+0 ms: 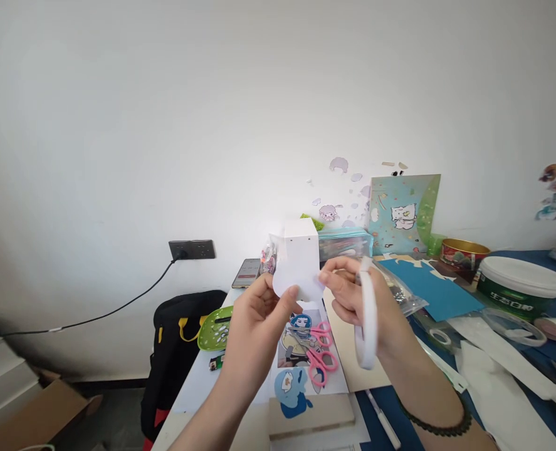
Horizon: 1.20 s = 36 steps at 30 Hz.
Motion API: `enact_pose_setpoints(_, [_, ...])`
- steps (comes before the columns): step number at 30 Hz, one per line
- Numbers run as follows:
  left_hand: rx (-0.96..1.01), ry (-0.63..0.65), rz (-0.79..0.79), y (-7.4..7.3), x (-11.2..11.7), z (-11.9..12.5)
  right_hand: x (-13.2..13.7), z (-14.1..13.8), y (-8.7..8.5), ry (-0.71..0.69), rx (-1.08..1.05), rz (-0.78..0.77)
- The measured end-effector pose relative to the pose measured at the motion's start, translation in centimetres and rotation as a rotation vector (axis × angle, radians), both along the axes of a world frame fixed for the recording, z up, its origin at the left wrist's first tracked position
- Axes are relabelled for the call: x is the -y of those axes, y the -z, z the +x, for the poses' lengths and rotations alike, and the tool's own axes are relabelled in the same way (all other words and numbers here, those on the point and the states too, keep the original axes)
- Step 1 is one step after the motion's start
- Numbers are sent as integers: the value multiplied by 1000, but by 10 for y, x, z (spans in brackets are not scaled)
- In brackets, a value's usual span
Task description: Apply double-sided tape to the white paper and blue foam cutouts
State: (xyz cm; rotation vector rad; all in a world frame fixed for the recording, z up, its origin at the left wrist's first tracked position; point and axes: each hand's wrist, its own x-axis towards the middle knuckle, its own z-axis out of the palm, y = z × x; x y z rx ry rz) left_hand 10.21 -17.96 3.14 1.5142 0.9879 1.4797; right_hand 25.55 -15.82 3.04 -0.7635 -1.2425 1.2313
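In the middle of the head view, my left hand (261, 322) pinches a white paper piece (306, 287) with a rounded edge between thumb and fingers. My right hand (350, 289) is closed, its fingertips at the right edge of that paper. A roll of white tape (367, 319) hangs upright at my right hand; exactly how the fingers hold it is partly hidden. Below the hands lie two pairs of pink-handled scissors (321, 366) on a sheet with a printed cartoon figure (301, 322). Blue paper cutouts (291, 391) rest nearer to me on a pale board (315, 416).
Behind the paper stands a white box (301, 241), beside a clear pencil case (346, 243). A phone (246, 273) and green dish (213, 329) lie left. Blue card (435, 289), a lidded tub (517, 285) and white strips (494, 388) crowd the right. A pen (383, 419) lies in front.
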Motion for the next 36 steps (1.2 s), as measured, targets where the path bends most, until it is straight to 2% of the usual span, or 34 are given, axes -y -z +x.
enact_pose_setpoints(5, [-88, -9, 43, 0, 3, 1, -1, -6, 7, -43, 58, -61])
enact_pose_setpoints(10, [-111, -67, 50, -3, 1, -4, 4, -5, 3, -19, 141, -49])
enact_pose_setpoints(15, [-51, 46, 13, -5, 0, -8, 5, -4, 0, -3, 153, -52])
enact_pose_setpoints(21, [25, 23, -22, -1, -5, -7, 3, 0, 0, 23, 170, -27])
enact_pose_setpoints(24, [90, -64, -19, 0, -8, -13, 2, 5, -1, -54, 105, -2])
enact_pose_setpoints(28, [119, -137, -18, -7, -10, -26, 2, 12, -4, -182, -155, -20])
enact_pose_setpoints(31, [127, -23, -73, -15, -5, -29, 2, 9, -4, -159, -230, -17])
enact_pose_setpoints(34, [88, 256, -207, -17, -1, -26, 0, 2, -1, -17, -227, 17])
enact_pose_setpoints(36, [73, 399, -270, -13, 0, -22, -1, -2, 2, 59, -229, 47])
